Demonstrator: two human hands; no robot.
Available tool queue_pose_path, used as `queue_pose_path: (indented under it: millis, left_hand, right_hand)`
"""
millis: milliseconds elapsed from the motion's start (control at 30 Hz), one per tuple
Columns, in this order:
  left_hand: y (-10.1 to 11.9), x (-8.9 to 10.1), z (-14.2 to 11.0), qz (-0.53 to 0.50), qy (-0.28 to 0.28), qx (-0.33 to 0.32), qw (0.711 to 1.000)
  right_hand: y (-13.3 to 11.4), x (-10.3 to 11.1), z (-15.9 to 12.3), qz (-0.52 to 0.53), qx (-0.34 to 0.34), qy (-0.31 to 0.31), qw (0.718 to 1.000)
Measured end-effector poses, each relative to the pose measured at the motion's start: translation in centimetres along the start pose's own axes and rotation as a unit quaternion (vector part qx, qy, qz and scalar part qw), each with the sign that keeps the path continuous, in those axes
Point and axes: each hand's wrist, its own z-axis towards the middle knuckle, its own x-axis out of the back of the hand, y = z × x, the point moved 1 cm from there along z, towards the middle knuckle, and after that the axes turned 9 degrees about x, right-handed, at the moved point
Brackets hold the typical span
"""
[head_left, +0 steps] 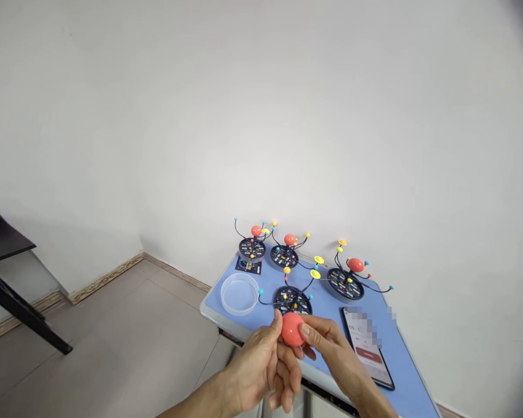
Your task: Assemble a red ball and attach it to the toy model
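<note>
A red ball is pinched between my two hands above the front edge of the blue table. My left hand has its thumb on the ball's left side, with the other fingers curled below. From the right, my right hand grips the ball with thumb and fingers. Just behind it stands a solar system model with a round black base and small coloured balls on bent black arms; the red ball partly covers it. Whether the ball touches this model is hidden.
Three similar models with red balls stand at the back: left, middle and right. A clear round dish lies at left, a dark card behind it. A phone lies at right. The table meets a white wall.
</note>
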Motion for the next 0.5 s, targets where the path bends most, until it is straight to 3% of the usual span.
queue_pose_path:
  millis: [167,333,500]
  left_hand:
    - [-0.2,-0.3,0.2,0.011,0.023,-0.041,0.999]
    - [-1.0,0.4,0.3,-0.016,0.011,-0.091,0.996]
    - [-1.8,1.6,1.1,-0.036,0.009,-0.077,0.996]
  right_hand:
    - [0.2,0.3,-0.3,-0.010,0.011,0.013,1.000]
    - [-0.5,0.3,-1.0,-0.135,0.058,0.011,0.989]
    - [0.5,-0.2,-1.9,-0.275,0.127,0.053,0.952]
